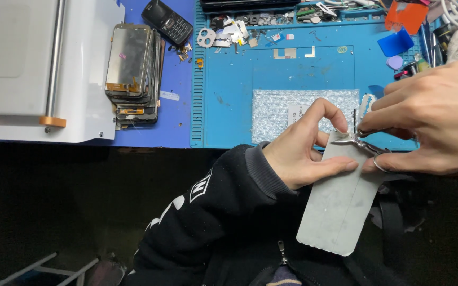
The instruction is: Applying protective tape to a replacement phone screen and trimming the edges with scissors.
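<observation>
One flat grey sheet (340, 206) is held in the middle of the view, just off the near edge of the blue mat (229, 111). It is pinched near its top by the left hand (306, 148), with the thumb pressed on its face and a finger curled over its top edge. One pair of small scissors (360, 142) is gripped by the right hand (433, 119), at 3 o'clock from the left hand. The blades are set at the top edge of the sheet.

One bubble-wrap pouch (282, 108) is laid on the mat, at 12 o'clock from the left hand. One stack of phone screens (132, 71) is seen at 10 o'clock; how many are in the stack cannot be told. One black keypad phone (167, 22) is placed just above the stack. One white machine (33, 69) is seen at 9 o'clock, at the far left. Two plastic picks are kept at 1 o'clock, one orange (406, 16) and one blue (396, 42). Many tiny parts (239, 29) are spread along the top of the mat, too many to count.

The table is covered in blue. The floor below is dark.
</observation>
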